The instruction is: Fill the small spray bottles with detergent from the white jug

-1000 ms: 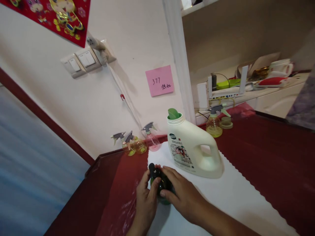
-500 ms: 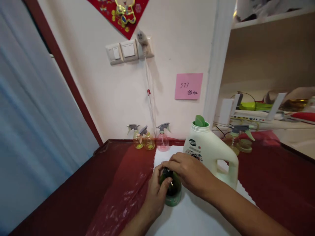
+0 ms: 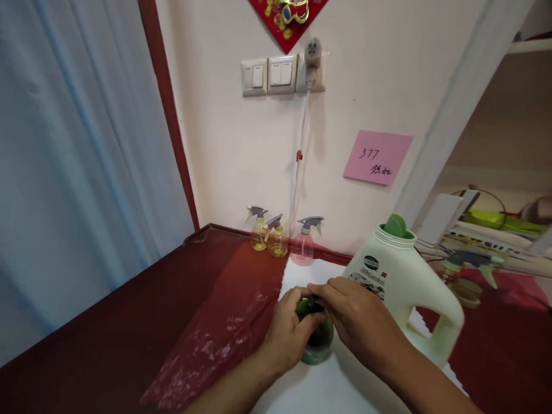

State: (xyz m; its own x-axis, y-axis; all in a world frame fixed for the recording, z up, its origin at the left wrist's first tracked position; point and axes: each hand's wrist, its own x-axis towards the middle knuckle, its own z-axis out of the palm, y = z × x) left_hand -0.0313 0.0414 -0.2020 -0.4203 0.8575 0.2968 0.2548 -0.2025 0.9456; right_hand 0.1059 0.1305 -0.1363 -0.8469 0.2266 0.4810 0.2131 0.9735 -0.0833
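Curling round the left flank of a small round green plastic bottle [image 3: 318, 348], left hand [image 3: 288, 336] has its fingers clenched on the body. Bottle stands upright on white scalloped cloth [image 3: 332, 385], long axis vertical, neck up. Right hand [image 3: 360, 325] covers the top, fingertips pinched on the dark cap; nozzle direction hidden. Cream plastic detergent jug [image 3: 405, 287] stands just beside, right.

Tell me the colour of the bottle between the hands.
Dark green. The bottle shows best in the head view, left hand and right hand on it.
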